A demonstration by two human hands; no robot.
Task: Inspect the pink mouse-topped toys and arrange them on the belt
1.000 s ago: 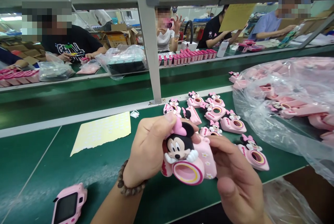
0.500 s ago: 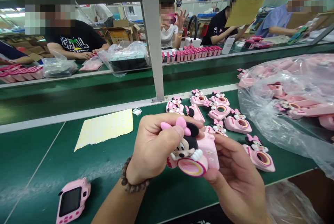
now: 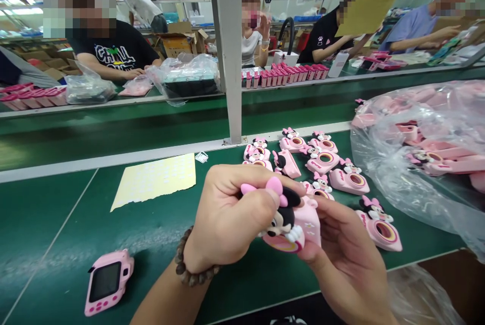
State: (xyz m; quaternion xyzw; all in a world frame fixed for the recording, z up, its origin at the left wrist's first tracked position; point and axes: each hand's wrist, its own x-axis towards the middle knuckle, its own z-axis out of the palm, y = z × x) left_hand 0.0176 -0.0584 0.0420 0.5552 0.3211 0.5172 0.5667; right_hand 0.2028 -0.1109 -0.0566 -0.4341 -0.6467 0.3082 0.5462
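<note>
My left hand, with a wooden bead bracelet on its wrist, and my right hand both grip a pink toy camera topped by a Minnie Mouse head with a pink bow. My left fingers wrap the head and bow, and my right fingers press the camera's lower side. The lens is mostly hidden. Several matching Minnie cameras lie on the green bench just beyond my hands. A pink camera with a dark screen facing up lies to the lower left.
A sheet of pale yellow stickers lies left of the cameras. A clear plastic bag of pink cameras sits at right. A metal post rises behind the bench, and several co-workers sit across a second belt.
The toy camera has rolled in my hands, its lens turning down and out of sight and the Minnie head tilting right. The whole scene has shifted slightly as my head moved.
</note>
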